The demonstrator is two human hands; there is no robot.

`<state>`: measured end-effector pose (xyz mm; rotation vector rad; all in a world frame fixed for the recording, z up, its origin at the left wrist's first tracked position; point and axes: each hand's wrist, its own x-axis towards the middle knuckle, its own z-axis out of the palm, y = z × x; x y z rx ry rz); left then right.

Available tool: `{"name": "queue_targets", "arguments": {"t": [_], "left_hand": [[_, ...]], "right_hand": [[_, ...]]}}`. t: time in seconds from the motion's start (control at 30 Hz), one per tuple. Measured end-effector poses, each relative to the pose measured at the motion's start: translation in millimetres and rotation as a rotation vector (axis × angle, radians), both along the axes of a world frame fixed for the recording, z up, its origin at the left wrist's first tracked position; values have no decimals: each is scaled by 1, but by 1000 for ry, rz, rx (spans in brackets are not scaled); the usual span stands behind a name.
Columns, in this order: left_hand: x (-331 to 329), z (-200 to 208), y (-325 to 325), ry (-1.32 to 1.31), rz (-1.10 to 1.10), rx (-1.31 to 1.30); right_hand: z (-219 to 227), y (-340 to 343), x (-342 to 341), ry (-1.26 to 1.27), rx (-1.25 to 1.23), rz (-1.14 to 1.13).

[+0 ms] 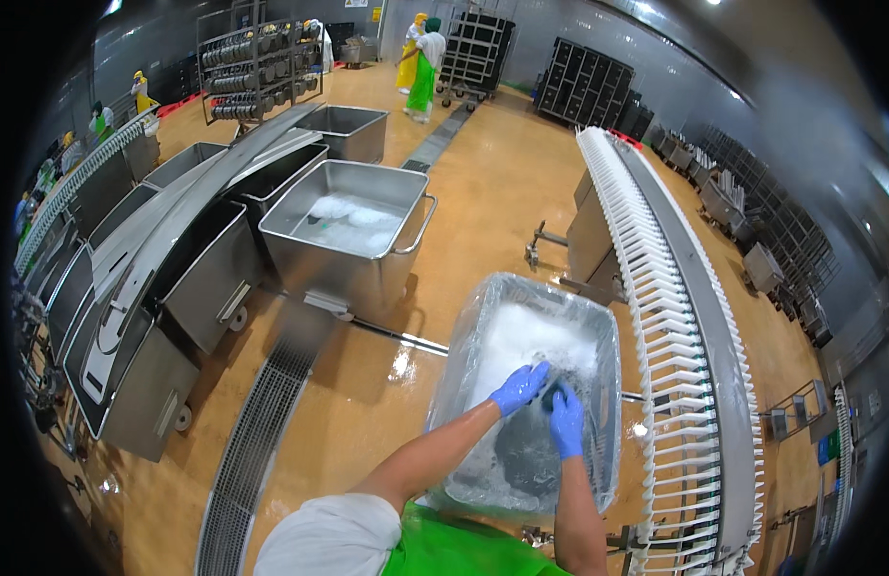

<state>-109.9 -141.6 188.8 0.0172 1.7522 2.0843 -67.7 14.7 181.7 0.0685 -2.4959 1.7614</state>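
Both hands are gloved in blue and are set inside a plastic-lined tub (pixel 526 394) directly in front of the person. The left hand (pixel 519 386) is laid flat with fingers spread on the white ice-like mass (pixel 526 341) that fills the far half of the tub — nothing is gripped by it. The right hand (pixel 565 420) is curled downward just beside it, near the edge of that mass; whether something is pinched in it cannot be told.

As far as can be judged, the work is partly done: the near half of the tub is already bared down to wet dark plastic, while the far half is still packed with white material to be moved.

Both forearms are brought in from the lower edge and converge over the tub's middle, the left reaching diagonally, the right held nearly straight — wrists bent down.

A white conveyor (pixel 670 317) is curved along the right side. A steel bin (pixel 353 226) holding some white lumps is stood well apart to the left, with a floor drain (pixel 257 437) between.
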Motion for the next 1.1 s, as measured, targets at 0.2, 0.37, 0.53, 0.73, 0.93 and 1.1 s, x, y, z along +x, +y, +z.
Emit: {"name": "queue_targets", "arguments": {"t": [0.2,0.37,0.53,0.73,0.93,1.1], "left_hand": [[7,4,26,-313,75,807],[29,20,49,-98,229,594],[15,-11,41,-57,266,747],[17,12,31,23,109,820],[31,44,20,86,531,222],[13,19,11,-191,430,458]], "right_hand": [[18,-53,13,324,629,21],[47,-34,27,-102,-212,71],[39,-13,48,164,573,96],[63,24,57,19,610,185],[79,10,78,-48,465,316],[56,10,86,-94,238,501]]}}
